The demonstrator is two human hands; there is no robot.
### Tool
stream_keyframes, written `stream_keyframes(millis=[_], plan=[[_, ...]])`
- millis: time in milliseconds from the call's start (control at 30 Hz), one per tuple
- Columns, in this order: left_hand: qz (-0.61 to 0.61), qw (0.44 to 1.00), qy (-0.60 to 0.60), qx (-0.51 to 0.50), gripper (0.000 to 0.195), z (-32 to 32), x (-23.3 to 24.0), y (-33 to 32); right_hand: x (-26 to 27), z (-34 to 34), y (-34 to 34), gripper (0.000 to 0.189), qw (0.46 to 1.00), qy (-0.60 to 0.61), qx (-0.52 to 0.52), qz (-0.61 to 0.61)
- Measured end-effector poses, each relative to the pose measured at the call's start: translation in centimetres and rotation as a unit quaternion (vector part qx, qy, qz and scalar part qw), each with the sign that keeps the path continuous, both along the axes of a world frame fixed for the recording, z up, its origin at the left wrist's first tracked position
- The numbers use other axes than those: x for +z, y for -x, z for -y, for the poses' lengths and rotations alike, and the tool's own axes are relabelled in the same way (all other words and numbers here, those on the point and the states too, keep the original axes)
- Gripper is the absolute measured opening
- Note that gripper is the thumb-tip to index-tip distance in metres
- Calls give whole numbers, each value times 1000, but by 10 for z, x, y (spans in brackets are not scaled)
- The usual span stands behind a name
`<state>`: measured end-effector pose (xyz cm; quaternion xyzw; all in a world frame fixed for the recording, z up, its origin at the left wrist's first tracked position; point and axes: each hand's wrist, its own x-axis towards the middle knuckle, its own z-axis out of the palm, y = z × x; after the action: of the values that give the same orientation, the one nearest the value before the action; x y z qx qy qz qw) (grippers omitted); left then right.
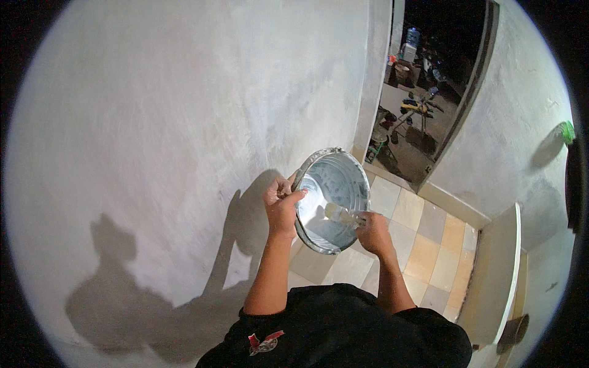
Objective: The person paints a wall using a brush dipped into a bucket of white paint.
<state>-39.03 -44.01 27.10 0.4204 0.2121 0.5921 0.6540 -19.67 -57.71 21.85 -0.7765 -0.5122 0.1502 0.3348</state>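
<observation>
My left hand (pixel 281 207) grips the left rim of a bucket (pixel 343 179), with the thumb over the inside edge and whitish smears on the fingers. The bucket is tilted, so its inside faces me. Whitish paint or a similar coating (pixel 313 193) covers part of the inside, and splashes mark the rim. In my right hand (pixel 375 232) is the handle of a flat paintbrush (pixel 339 213). Its pale, coated bristles point left into the bucket. A patchy grey-white wall (pixel 184 115) rises to the left of both hands.
Ahead, a doorway opens onto a dark area with a cluttered stand (pixel 416 108) and a water dispenser (pixel 409 48). Below lies a tiled floor (pixel 421 250). A low partition (pixel 490 276) stands at right, and a green object (pixel 567 132) is on the right wall.
</observation>
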Motion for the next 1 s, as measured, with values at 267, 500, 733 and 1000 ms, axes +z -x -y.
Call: stream_keyframes(millis=[267, 500, 733, 1000], plan=[[33, 998, 7, -46, 38, -8, -4, 5, 1, 23, 15, 33, 987, -81, 50, -126], [-8, 998, -33, -46, 37, -4, 15, 19, 36, 33, 46, 30, 981, 38, 183, -51], [16, 995, -2, -102, 37, -20, 17, 21, 46, 31, 34, 30, 968, -20, 236, -84], [-16, 992, 43, -117, 34, -42, -11, 21, 27, 63, 63, 20, 884, -139, -14, -446]])
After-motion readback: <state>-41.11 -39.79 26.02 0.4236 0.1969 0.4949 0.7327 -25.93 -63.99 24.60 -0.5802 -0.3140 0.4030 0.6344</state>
